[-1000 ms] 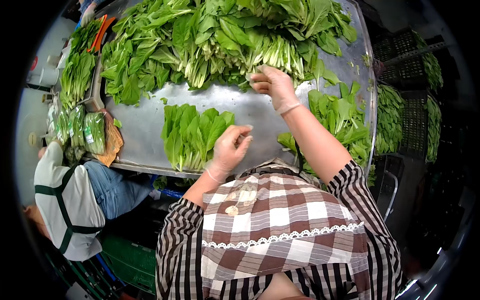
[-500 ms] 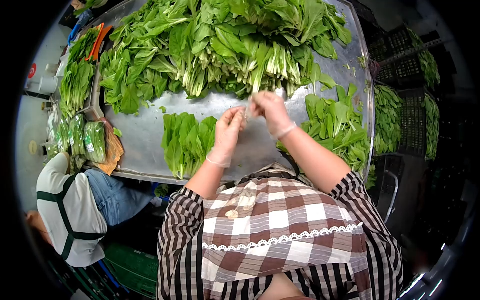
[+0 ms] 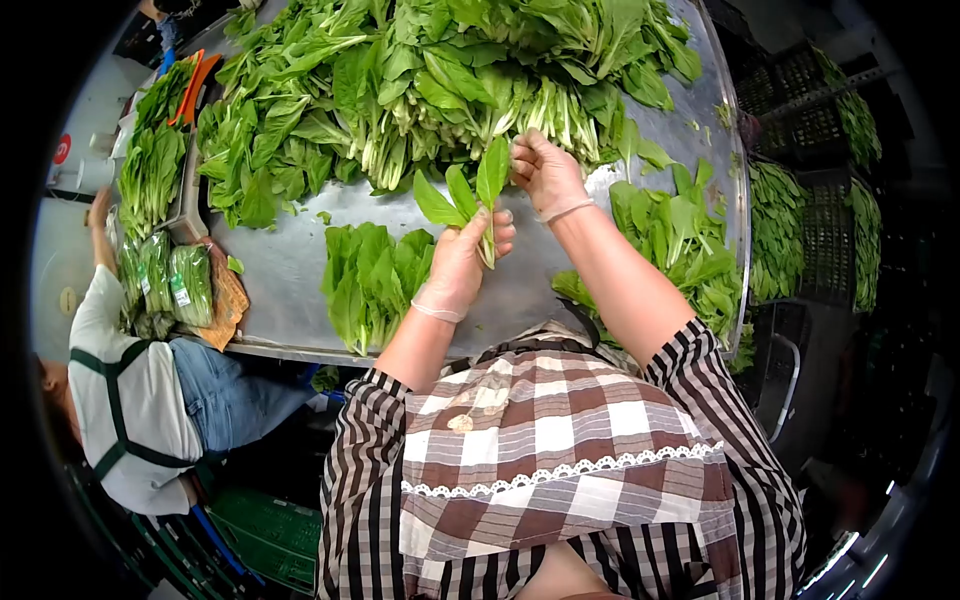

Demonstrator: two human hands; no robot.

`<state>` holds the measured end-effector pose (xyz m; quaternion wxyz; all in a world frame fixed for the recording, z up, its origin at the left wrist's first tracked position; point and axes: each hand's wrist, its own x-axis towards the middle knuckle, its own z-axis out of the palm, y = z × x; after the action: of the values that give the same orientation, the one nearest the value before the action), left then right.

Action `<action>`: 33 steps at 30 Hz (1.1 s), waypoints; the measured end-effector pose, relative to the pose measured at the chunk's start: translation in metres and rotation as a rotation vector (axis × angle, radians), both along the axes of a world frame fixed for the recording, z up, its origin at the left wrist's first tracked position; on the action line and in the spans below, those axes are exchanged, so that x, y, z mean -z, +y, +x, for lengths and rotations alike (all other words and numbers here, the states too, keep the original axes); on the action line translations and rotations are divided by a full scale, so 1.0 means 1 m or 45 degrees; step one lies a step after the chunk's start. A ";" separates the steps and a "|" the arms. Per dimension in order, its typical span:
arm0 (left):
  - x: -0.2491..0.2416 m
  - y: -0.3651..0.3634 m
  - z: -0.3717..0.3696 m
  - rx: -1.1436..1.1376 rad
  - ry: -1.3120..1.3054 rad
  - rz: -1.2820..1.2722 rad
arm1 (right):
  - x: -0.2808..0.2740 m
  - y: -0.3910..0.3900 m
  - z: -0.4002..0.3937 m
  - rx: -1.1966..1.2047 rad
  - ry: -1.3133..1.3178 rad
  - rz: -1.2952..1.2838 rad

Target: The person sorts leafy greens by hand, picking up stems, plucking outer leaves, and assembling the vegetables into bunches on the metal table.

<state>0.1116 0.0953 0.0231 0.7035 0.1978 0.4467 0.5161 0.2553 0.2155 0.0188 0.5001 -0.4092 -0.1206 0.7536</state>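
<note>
My left hand [image 3: 466,258], in a thin clear glove, is closed round the stem of a small leafy green [image 3: 462,195]; its leaves point up and away from me. At the near edge of a big heap of leafy greens [image 3: 430,85] is my right hand [image 3: 550,178], also gloved, with its fingers curled together. Whatever those fingers hold, if anything, is hidden. A small bunch of greens [image 3: 368,285] lies on the metal table [image 3: 285,290] to the left of my left hand. More loose greens [image 3: 672,240] lie to the right, beside my right forearm.
Bagged greens [image 3: 190,285] stand at the table's left edge, near a tray of greens [image 3: 155,170] and an orange object [image 3: 197,85]. A co-worker [image 3: 140,410] is at the left. Black crates [image 3: 828,240] with greens stand beyond the right edge.
My hands, close together before, have moved apart. A leafy green is now in my left hand, and my right hand has shifted up toward the heap. The co-worker's arm now reaches forward.
</note>
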 end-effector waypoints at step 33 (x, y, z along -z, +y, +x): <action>0.004 -0.014 -0.007 -0.217 0.105 0.042 | 0.014 -0.106 0.001 -0.238 -0.365 0.208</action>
<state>0.1050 0.0816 0.0191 0.6348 0.1918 0.4821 0.5726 0.2564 0.1099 0.0052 0.4371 -0.4573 -0.2890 0.7186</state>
